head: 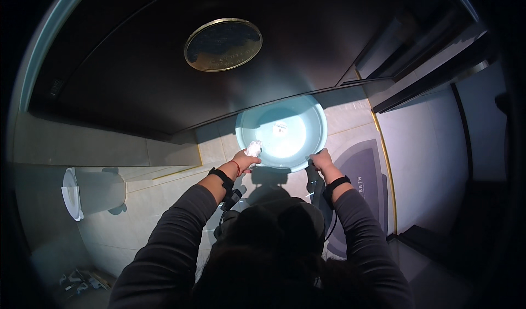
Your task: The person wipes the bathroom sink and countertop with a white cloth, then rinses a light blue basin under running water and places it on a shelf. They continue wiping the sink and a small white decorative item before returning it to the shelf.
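Observation:
In front of me is a round light-blue plastic basin (321,124), brightly lit inside, with a pale label or printed patch on its bottom. My left hand (245,160) is at its near left rim, fingers closed around a crumpled white piece (253,148), perhaps tissue or thin plastic. My right hand (323,160) is curled at the near right rim and seems to grip it; its fingertips are partly in shadow. Whether the basin stands on the floor or is lifted a little cannot be told.
A dark cabinet front (156,83) with an oval gold-rimmed plate (224,44) overhangs the basin's far side. On the left stands a pale bin (96,190) with a white rim. A grey bath mat (353,202) lies on the tiled floor (164,210) to the right, beside a gold-edged threshold (386,165).

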Tool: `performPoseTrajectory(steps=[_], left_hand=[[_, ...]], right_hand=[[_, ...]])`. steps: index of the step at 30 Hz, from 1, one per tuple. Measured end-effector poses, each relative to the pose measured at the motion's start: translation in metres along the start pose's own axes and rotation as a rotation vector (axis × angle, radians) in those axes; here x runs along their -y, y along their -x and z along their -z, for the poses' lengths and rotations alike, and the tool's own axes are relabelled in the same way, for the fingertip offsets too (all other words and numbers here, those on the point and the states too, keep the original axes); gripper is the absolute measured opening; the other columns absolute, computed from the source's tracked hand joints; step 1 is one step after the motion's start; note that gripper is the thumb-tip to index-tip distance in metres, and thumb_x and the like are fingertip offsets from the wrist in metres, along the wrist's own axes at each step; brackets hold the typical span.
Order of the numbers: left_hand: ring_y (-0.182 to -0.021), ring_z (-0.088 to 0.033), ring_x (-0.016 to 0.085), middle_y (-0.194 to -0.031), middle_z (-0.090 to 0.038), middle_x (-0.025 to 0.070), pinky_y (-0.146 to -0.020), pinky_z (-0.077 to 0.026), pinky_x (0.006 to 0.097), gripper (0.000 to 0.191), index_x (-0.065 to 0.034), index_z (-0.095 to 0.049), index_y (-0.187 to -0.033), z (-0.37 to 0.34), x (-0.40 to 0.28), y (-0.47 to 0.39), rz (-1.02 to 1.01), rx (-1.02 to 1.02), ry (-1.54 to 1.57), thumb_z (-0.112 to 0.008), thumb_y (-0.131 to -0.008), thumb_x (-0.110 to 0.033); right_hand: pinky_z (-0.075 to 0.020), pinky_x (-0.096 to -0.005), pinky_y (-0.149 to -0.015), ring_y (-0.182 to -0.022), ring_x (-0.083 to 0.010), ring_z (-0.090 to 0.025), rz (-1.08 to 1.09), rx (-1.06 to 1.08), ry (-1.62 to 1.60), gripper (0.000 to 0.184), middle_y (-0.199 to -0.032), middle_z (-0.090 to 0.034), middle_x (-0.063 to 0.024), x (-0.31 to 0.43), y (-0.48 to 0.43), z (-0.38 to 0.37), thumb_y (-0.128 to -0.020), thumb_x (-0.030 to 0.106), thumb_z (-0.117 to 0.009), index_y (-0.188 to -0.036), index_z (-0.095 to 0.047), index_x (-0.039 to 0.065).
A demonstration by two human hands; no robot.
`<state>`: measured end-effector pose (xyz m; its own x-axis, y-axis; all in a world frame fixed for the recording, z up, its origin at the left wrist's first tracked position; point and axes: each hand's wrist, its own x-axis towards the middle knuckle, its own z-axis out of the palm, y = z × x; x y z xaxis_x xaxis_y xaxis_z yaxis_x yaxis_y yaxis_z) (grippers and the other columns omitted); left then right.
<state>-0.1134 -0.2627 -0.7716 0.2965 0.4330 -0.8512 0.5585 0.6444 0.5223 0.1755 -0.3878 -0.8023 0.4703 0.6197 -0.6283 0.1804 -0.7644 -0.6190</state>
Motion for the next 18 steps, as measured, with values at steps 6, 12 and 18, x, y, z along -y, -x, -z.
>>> performPoseTrajectory(steps=[6, 12, 18], left_hand=[[-0.083, -0.056, 0.013, -0.095, -0.059, 0.0006, -0.061, -0.047, 0.0275, 0.047, -0.0131, -0.054, -0.113, 0.013, -0.010, -0.015, -0.098, -0.014, 0.060, -0.073, -0.070, -0.012], [-0.087, -0.057, 0.015, -0.100, -0.062, 0.0043, -0.073, -0.046, 0.0281, 0.043, -0.0053, -0.059, -0.109, 0.021, -0.021, -0.035, -0.309, -0.110, 0.027, -0.074, -0.069, -0.011], [-0.088, -0.058, 0.016, -0.100, -0.063, 0.0040, -0.079, -0.046, 0.0289, 0.049, -0.0041, -0.059, -0.111, 0.024, -0.037, -0.041, -0.354, -0.140, -0.012, -0.077, -0.067, -0.012]], right_hand=[[-0.0478, -0.0327, -0.048, -0.058, -0.0235, -0.062, 0.144, -0.050, 0.010, 0.031, -0.073, -0.064, -0.0151, 0.022, -0.023, -0.009, -0.076, 0.013, -0.063, -0.102, -0.059, -0.003], [-0.0465, -0.0390, -0.086, -0.102, -0.0383, -0.059, 0.059, -0.053, -0.043, 0.035, -0.105, -0.062, -0.0266, 0.063, -0.029, -0.012, -0.080, 0.017, -0.056, -0.106, -0.060, -0.006], [-0.0452, -0.0373, -0.089, -0.105, -0.0366, -0.058, 0.088, -0.134, 0.017, 0.038, -0.109, -0.060, -0.0253, 0.095, -0.032, -0.021, -0.079, 0.010, -0.054, -0.113, -0.052, -0.007]])
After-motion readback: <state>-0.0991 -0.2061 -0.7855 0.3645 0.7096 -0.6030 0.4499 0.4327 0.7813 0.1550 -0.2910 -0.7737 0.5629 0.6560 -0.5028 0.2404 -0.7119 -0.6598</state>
